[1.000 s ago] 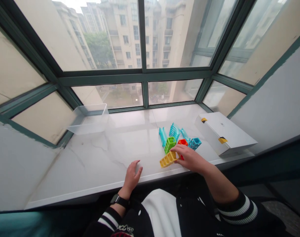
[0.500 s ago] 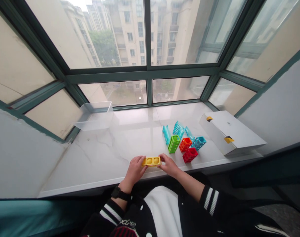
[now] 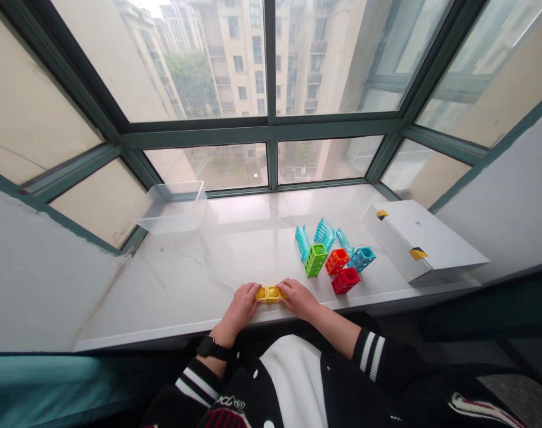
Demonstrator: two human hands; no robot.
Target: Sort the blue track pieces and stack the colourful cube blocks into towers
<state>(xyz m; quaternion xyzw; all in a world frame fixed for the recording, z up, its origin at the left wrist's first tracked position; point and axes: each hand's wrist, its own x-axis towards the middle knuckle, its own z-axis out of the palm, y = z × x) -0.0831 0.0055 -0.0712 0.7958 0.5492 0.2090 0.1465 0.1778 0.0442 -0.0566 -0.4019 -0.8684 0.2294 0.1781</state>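
Near the sill's front edge, a yellow plastic block piece (image 3: 268, 293) with round bumps in square cells is held lengthwise between both hands. My left hand (image 3: 243, 305) is closed on its left end, and my right hand (image 3: 298, 299) grips the right end, fingers covering part of it. To the right stand a green hollow block tower (image 3: 316, 260), an orange block (image 3: 337, 261), a red block (image 3: 345, 280) and a blue block (image 3: 362, 258). Translucent light-blue track pieces (image 3: 325, 234) lie behind them.
A clear plastic bin (image 3: 177, 208) sits at the back left of the white marble sill (image 3: 199, 267). At the right is a white box (image 3: 425, 238) with yellow-black tabs. Window frames (image 3: 271, 128) close off the back, and walls stand at both sides.
My right hand has slid leftward over the yellow block piece, covering more of its right end. The left hand keeps its hold. The view has shifted slightly.
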